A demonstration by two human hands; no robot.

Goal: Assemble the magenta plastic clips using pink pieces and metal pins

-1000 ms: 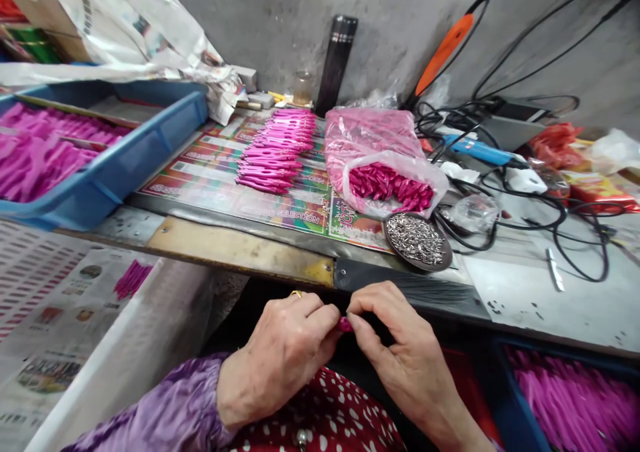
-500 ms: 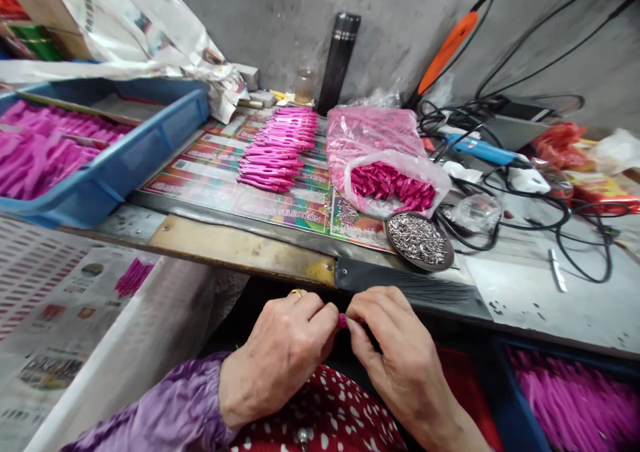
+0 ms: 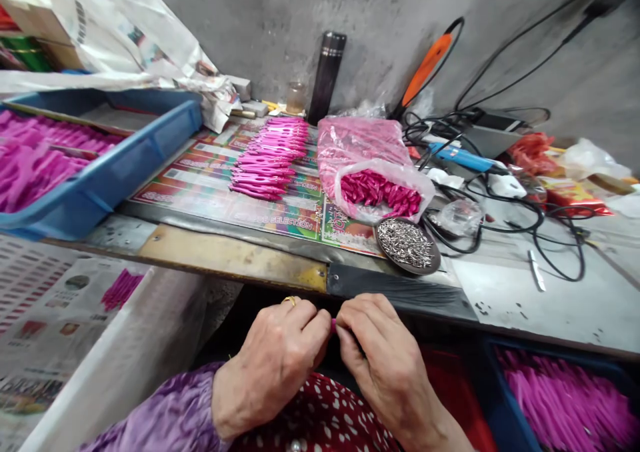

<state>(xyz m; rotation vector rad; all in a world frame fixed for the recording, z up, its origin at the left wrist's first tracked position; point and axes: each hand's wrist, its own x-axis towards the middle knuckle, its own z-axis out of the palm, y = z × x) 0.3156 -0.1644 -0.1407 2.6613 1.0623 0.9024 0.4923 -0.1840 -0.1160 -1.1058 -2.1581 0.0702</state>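
Note:
My left hand (image 3: 273, 362) and my right hand (image 3: 383, 362) meet fingertip to fingertip over my lap, just below the table's front edge. Between them they pinch a small pink plastic piece (image 3: 333, 325), mostly hidden by the fingers. A gold ring sits on my left hand. On the table beyond lie a row of pink pieces (image 3: 270, 155), a plastic bag of darker pink parts (image 3: 383, 192) and a round dish of small metal bits (image 3: 406, 244).
A blue tray (image 3: 107, 175) of pink pieces stands at the left. Another blue bin of pink pieces (image 3: 565, 402) sits low at the right. Black cables (image 3: 525, 202), a blue tool (image 3: 463, 159), a dark flask (image 3: 325, 79) and an orange-handled tool crowd the back right. A newspaper-lined box (image 3: 60, 319) is lower left.
Both hands have stayed pinched together on the pink piece, shifting slightly left and down in view as the head camera tilted; less of the piece shows now.

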